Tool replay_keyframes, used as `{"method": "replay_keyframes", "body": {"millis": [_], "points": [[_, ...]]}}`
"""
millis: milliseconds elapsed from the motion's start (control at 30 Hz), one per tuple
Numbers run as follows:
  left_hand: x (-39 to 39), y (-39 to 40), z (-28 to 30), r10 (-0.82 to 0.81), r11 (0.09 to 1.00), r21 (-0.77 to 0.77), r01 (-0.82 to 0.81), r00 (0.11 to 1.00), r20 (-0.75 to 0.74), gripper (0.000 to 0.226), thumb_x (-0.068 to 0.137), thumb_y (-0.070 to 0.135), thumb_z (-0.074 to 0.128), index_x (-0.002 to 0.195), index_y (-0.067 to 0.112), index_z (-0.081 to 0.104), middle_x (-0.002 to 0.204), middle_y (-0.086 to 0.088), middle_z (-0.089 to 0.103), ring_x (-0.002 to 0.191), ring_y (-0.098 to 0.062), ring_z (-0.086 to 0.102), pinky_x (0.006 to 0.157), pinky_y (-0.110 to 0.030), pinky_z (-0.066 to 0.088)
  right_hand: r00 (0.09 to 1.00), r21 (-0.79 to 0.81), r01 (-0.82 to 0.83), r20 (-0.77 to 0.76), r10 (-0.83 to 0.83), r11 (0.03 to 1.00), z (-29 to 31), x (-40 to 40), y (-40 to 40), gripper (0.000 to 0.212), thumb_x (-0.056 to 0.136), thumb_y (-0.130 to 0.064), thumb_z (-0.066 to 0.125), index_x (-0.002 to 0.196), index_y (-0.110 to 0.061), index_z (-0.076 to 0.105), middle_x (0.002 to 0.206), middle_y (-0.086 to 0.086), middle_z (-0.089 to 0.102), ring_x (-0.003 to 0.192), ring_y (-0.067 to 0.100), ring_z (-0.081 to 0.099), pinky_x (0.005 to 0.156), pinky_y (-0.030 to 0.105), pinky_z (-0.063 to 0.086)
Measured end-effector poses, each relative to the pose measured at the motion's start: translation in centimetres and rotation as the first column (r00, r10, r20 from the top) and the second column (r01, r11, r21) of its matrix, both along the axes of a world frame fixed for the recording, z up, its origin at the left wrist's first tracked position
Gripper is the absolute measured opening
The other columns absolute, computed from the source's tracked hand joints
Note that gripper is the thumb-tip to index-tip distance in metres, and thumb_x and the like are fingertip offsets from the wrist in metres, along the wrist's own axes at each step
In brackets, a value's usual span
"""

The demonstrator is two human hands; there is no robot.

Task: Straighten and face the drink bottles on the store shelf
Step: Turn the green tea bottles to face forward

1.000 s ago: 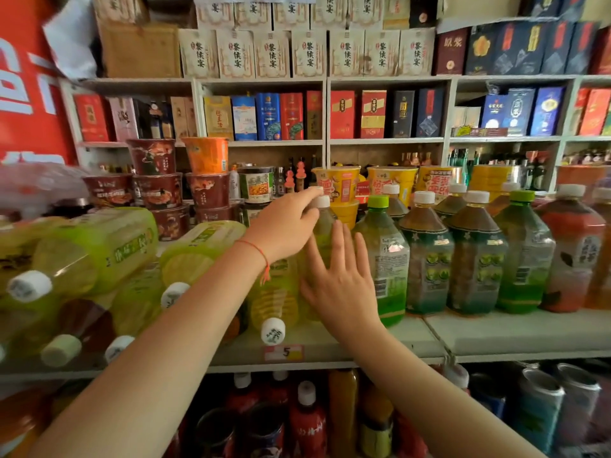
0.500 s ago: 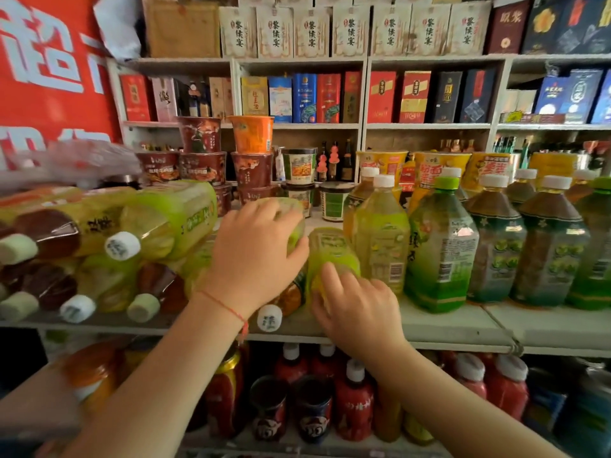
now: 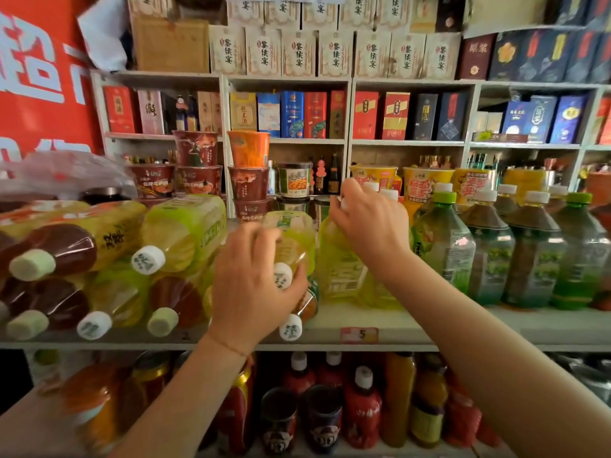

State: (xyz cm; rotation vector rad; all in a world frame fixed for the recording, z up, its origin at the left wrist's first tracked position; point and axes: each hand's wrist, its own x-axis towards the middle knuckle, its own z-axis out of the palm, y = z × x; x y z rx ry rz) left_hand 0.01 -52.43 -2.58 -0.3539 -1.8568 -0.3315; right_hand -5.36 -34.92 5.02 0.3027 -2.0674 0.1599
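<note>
Lower tier, nearest me: red-capped bottles (image 3: 363,404) standing upright. Shelf edge (image 3: 463,337) with a price tag (image 3: 359,334) marked 5. My left hand (image 3: 254,285), fingers curled round the neck of a yellow bottle lying on its side (image 3: 292,242), cap toward me. My right hand (image 3: 370,223), fingers closed on the cap of an upright yellow bottle (image 3: 340,269), which stands just beside the green-capped bottle (image 3: 444,246). Left: stacked lying bottles (image 3: 99,259). Behind: noodle cups (image 3: 248,153). Farthest: boxed goods (image 3: 297,54).
</note>
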Motion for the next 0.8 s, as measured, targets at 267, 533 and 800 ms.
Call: {"method": "replay_keyframes", "body": {"millis": [267,533,800], "points": [[0.9,-1.6,-0.2,-0.049,0.992,-0.113,0.057,0.996,0.069,0.047,0.076,0.045,0.083,0.092,0.018,0.047,0.062,0.012,0.038,0.040,-0.014,0.038,0.035,-0.021,0.021,0.955,0.145,0.117,0.254,-0.152,0.982,1.6,-3.3,-0.6,0.036,0.102,-0.035,0.042,0.128,-0.013,0.054,0.119,0.015,0.059,0.109,0.034,0.058,0.084,0.044,0.048],[-1.8,-1.3,2.4,-0.136,0.985,-0.065,0.161,0.948,0.288,0.040,0.090,0.032,0.074,0.097,0.023,0.036,0.071,0.013,0.043,0.052,-0.011,0.047,0.041,-0.019,0.030,0.916,0.093,-0.398,-0.020,0.401,0.913,-5.2,2.2,-1.5,0.025,0.084,-0.020,0.041,0.062,-0.015,0.050,0.053,-0.005,0.044,0.040,0.017,0.040,0.036,0.025,0.033],[-6.0,-1.7,5.5,-0.166,0.986,0.059,0.156,0.886,0.432,0.030,0.094,0.032,0.068,0.104,0.018,0.044,0.078,0.009,0.055,0.065,-0.012,0.055,0.052,-0.026,0.035,0.934,-0.057,-0.303,0.182,0.309,0.951,-5.2,0.9,-2.7,0.053,0.090,-0.014,0.059,0.140,-0.015,0.040,0.131,0.004,0.048,0.084,0.017,0.060,0.049,0.024,0.044]]}}
